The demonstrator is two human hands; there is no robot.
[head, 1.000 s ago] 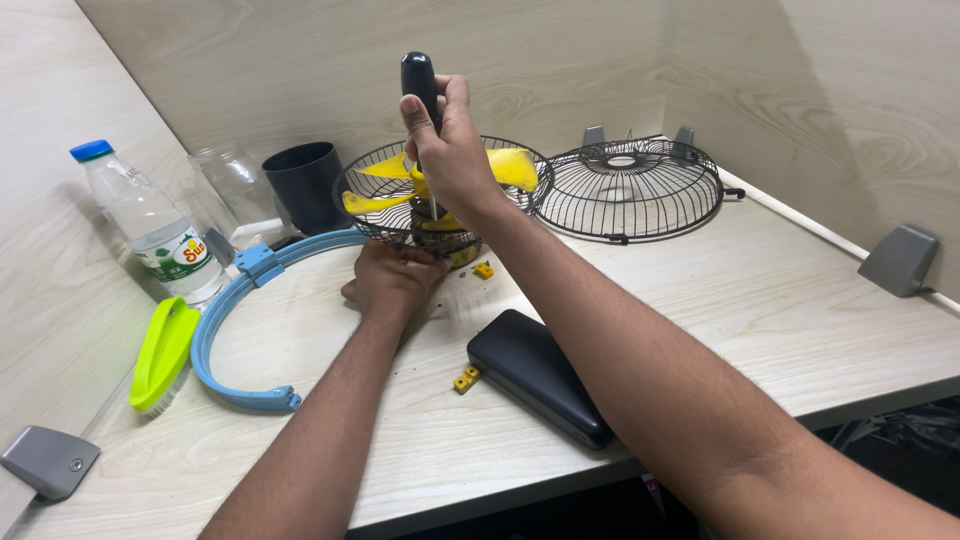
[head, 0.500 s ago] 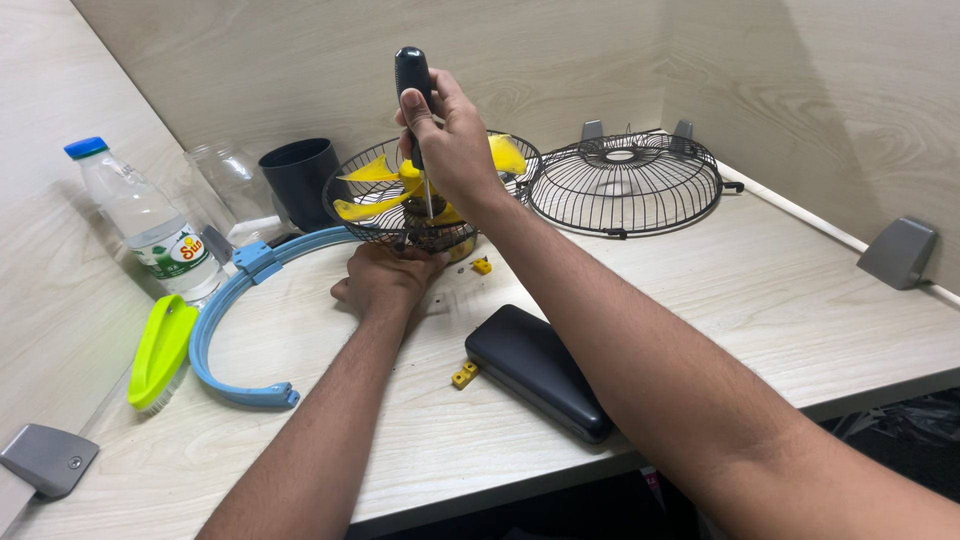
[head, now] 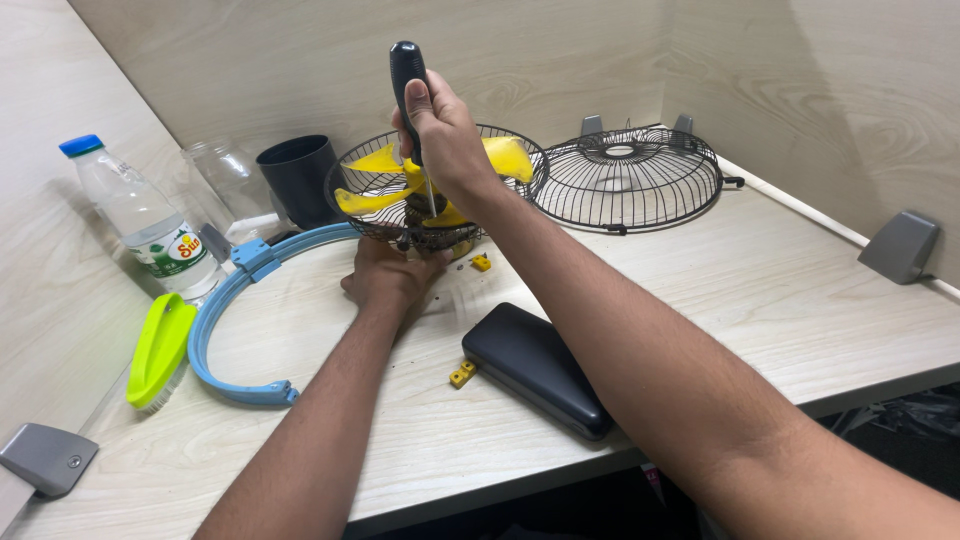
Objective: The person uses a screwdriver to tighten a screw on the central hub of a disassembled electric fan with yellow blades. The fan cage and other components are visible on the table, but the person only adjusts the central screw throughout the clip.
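On the desk | right hand [head: 445, 135] fisted round upright screwdriver [head: 407, 75] over yellow-bladed fan cage [head: 370, 195] | left hand [head: 385, 280] gripping its base

Lt wood desk [head: 800, 300], matching walls [head: 250, 60]

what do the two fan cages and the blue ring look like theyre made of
Both fan cages: thin dark wire, likely painted or coated metal, with see-through ribs. Blue ring: looks like moulded plastic, smooth and matt, with clip tabs.
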